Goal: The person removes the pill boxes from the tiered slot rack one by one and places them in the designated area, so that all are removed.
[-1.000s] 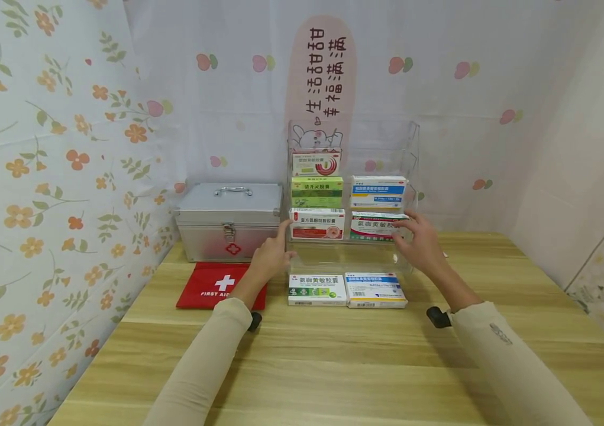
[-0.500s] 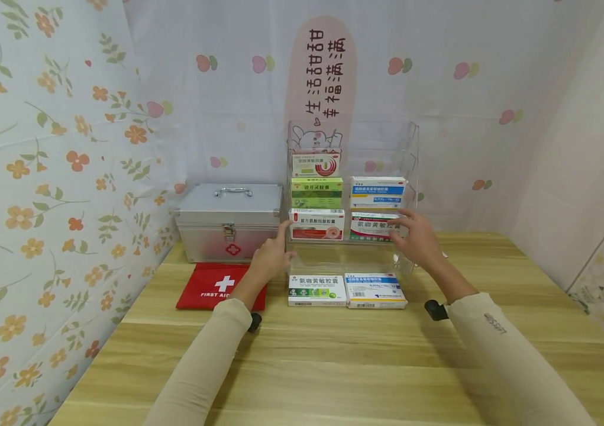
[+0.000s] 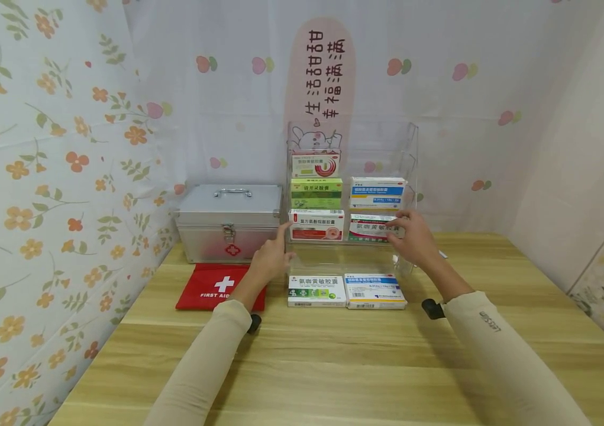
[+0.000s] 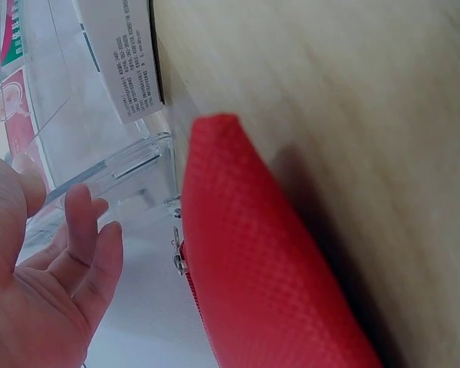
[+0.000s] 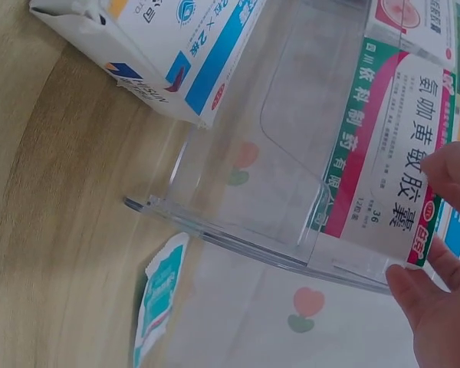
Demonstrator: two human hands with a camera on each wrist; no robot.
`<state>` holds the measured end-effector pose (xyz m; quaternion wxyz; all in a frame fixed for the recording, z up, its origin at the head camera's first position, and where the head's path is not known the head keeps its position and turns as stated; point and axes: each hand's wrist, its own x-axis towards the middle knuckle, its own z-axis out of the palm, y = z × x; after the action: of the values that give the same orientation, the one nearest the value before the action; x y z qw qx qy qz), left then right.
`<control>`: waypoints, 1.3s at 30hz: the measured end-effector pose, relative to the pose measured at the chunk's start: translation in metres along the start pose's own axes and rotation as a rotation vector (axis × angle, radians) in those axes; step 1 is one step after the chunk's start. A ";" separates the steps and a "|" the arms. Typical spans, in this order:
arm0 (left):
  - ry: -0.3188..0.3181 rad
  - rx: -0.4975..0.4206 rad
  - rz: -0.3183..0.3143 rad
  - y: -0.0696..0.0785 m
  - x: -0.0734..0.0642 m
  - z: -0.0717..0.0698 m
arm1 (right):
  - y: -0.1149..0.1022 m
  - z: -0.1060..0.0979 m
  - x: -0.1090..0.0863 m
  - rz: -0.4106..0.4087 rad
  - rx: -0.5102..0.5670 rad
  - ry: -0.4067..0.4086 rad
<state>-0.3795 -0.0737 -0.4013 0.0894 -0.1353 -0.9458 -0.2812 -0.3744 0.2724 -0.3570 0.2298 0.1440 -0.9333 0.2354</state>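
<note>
A clear tiered acrylic rack (image 3: 365,255) holds several medicine boxes. My left hand (image 3: 270,260) is at its left edge; in the left wrist view the thumb and curved fingers (image 4: 80,222) lie on either side of the clear side panel. Beside that hand stands a red-and-white medicine box (image 3: 316,226) in the lower tier. My right hand (image 3: 416,239) pinches the right end of a green-and-white medicine box (image 5: 383,153), which sits in the same tier. Above it is a blue-and-white box (image 3: 377,193); a lime-green box (image 3: 316,193) is above the red-and-white one.
Two more boxes, a green-and-white one (image 3: 316,290) and a blue-and-white one (image 3: 375,290), lie at the rack's foot. A silver case (image 3: 229,219) and a red first aid pouch (image 3: 211,290) stand left. A small teal-and-white packet (image 5: 161,291) lies right of the rack.
My right hand has shifted slightly left and down at the green-and-white box, which has settled a little lower in its tier. My left hand stays at the rack's edge.
</note>
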 end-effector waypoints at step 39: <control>0.002 0.006 0.012 0.002 -0.002 0.000 | 0.008 -0.003 0.003 -0.020 0.081 0.009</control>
<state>-0.3769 -0.0723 -0.4011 0.0923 -0.1404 -0.9458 -0.2778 -0.3790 0.2803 -0.3562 0.2304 0.1615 -0.9205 0.2712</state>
